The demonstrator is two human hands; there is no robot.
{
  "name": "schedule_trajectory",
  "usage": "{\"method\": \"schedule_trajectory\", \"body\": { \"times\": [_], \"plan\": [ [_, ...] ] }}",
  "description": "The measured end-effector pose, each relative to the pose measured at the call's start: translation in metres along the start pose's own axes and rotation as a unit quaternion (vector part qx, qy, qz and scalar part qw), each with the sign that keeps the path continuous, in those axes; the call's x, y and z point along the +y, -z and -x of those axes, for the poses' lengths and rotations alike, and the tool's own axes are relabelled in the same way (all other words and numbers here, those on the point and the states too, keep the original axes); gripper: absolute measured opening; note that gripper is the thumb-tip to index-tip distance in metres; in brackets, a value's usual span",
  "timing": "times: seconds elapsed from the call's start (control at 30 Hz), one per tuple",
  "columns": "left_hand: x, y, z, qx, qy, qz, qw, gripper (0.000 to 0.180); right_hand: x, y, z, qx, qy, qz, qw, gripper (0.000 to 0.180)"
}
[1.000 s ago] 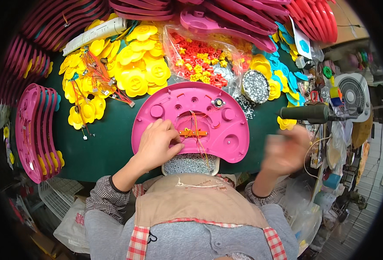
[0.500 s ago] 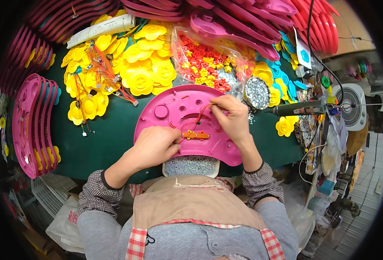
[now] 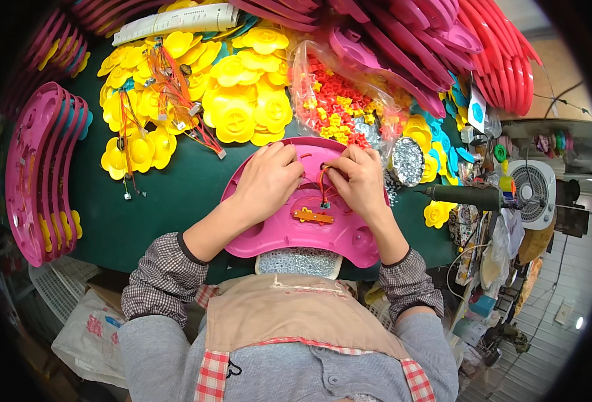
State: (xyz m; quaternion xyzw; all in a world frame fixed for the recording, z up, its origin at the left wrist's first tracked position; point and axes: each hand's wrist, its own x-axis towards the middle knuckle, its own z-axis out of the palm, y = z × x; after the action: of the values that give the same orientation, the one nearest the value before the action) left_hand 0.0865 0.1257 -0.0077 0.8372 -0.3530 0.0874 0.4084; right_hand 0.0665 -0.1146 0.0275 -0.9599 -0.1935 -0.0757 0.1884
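A pink plastic shell (image 3: 276, 234), curved and with moulded posts, lies hollow side up in front of me. Red and orange wires (image 3: 322, 179) rise from a small dark part inside it toward its far edge. My right hand (image 3: 360, 179) pinches these wires near a dark hole in the shell. Over the shell's upper left lies my left hand (image 3: 269, 181), its fingers curled together; whatever is under the fingertips is hidden. Nearer to me, an orange strip (image 3: 313, 216) sits across the shell's middle, with a yellow piece at its left end.
Beyond the shell are yellow flower-shaped parts (image 3: 232, 124), bundled wires (image 3: 165, 87) and a bag of red and yellow star pieces (image 3: 333, 100). A tray of small metal parts (image 3: 299, 261) sits under the near edge. At right hangs a dark power screwdriver (image 3: 467, 195).
My left hand has moved from the shell's near left up to its far side. My right hand stays at the wires, which now bunch at the hole. The whole view has shifted slightly.
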Motion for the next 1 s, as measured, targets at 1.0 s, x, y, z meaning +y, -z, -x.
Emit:
{"method": "schedule_trajectory", "body": {
  "times": [1.0],
  "plan": [
    [0.029, 0.004, 0.002, -0.094, 0.024, -0.211, 0.973, 0.024, 0.009, -0.004, -0.004, -0.003, 0.042, -0.05, 0.998, 0.014]
  ]
}}
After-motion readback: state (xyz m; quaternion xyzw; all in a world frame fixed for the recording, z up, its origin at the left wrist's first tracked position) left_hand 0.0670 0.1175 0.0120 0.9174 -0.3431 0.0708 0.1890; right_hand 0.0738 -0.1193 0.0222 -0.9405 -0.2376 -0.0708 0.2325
